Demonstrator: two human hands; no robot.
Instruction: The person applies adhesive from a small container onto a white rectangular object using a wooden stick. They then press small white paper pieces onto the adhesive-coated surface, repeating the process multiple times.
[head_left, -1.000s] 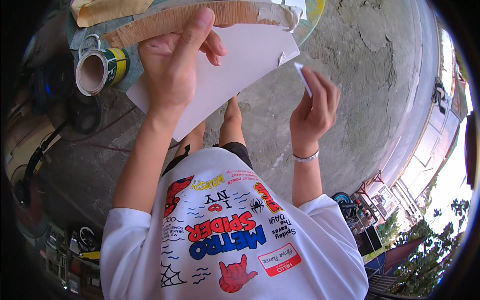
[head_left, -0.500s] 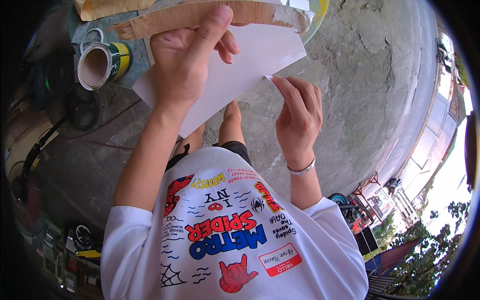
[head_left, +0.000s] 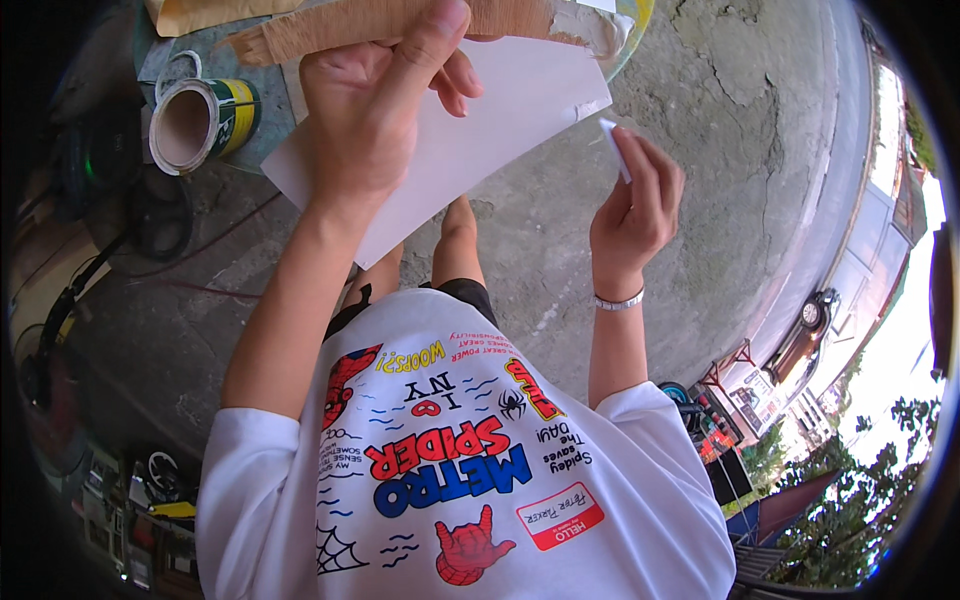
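Observation:
My left hand point(head_left: 375, 110) is closed around a curved strip of wood point(head_left: 370, 32), thumb on top. White putty point(head_left: 590, 28) coats the strip's right end. Below that hand a white sheet point(head_left: 500, 120) sticks out past the table's near edge, with a small white smear near its right corner. To the right of the sheet and apart from it, my right hand point(head_left: 640, 200) pinches a small, thin white piece point(head_left: 617, 150), whose material I cannot make out.
An opened green and yellow tin point(head_left: 235, 112) lies tilted on the round table point(head_left: 275, 135), at the left. Brown paper point(head_left: 205, 14) rests behind it. Cracked concrete floor point(head_left: 700, 120) spreads to the right. A cable point(head_left: 225, 290) crosses the floor at the left.
My right hand has moved right and slightly up, away from the sheet's edge, with the white piece turned more upright. My left hand keeps hold of the wood strip, nearly unmoved.

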